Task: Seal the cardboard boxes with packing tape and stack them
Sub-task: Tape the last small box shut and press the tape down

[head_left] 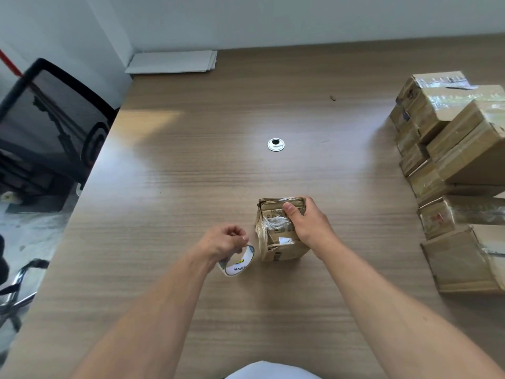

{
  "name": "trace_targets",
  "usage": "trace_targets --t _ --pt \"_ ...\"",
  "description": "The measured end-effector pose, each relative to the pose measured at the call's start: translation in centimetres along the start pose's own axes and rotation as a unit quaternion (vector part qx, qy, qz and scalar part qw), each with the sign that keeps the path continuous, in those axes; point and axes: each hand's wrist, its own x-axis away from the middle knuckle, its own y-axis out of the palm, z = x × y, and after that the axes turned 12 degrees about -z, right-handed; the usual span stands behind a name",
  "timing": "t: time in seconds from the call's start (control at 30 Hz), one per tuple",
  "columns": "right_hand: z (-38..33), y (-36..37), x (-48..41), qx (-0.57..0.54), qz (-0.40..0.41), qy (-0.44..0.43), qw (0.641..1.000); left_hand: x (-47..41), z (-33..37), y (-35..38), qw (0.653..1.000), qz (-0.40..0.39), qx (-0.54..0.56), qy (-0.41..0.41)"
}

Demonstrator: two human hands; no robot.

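Cardboard box [281, 236], small and rather crumpled, stands on the tabletop [191, 160] just in front of me, slightly right of centre. My right hand [306, 222] rests on top of it, thumb pressed on the upper face and fingers [310, 205] curled over the far right edge, clamping it steady. Clear tape already glints in wrinkled strips across its top and down the near left side, so I judge this box is partly sealed, though one flap on the near face looks loose and torn.

My left hand [225, 242] holds the roll of packing tape [237, 262] just left of the box, fingers pinched narrow near the top of the roll as if gripping the free end; whether a strip runs from roll to box I cannot tell.

Along the right side of the tabletop sits a pile of other boxes [451, 149], stacked several high at the far end and lower nearer to me, most showing shiny tape. That suggests much of the work is done. What is left, as I see it, is finishing the strip on this box and moving it over to the pile.
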Motion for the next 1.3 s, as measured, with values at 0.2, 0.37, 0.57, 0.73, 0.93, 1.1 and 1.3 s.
trace_targets --t 0.2,0.37,0.57,0.73,0.93,1.1,1.3 --pt "0.1 0.2 -0.1 -0.031 -0.031 -0.016 0.999 0.7 1.3 -1.4 0.993 0.108 -0.043 -0.007" --pt "0.5 1.0 0.4 -0.141 -0.055 -0.014 0.988 1.9 0.2 -6.3 0.976 0.186 -0.093 -0.057" --pt "0.6 2.0 0.6 -0.216 -0.074 -0.016 0.974 1.8 -2.9 -10.2 0.962 0.236 -0.112 -0.082" --pt "0.7 3.0 1.4 -0.267 -0.07 -0.005 0.961 1.7 -3.8 -9.5 0.954 0.268 -0.131 -0.019" --pt "2.3 4.9 2.1 -0.27 -0.014 0.026 0.962 1.7 -4.8 -7.6 0.933 0.25 -0.252 0.066" --pt "4.7 5.4 1.8 -0.243 0.03 0.035 0.969 1.5 -7.8 -6.8 0.915 0.249 -0.312 0.061" --pt "5.0 5.4 2.9 -0.309 0.018 0.118 0.943 1.6 -9.4 -6.6 0.929 0.21 -0.305 -0.002"
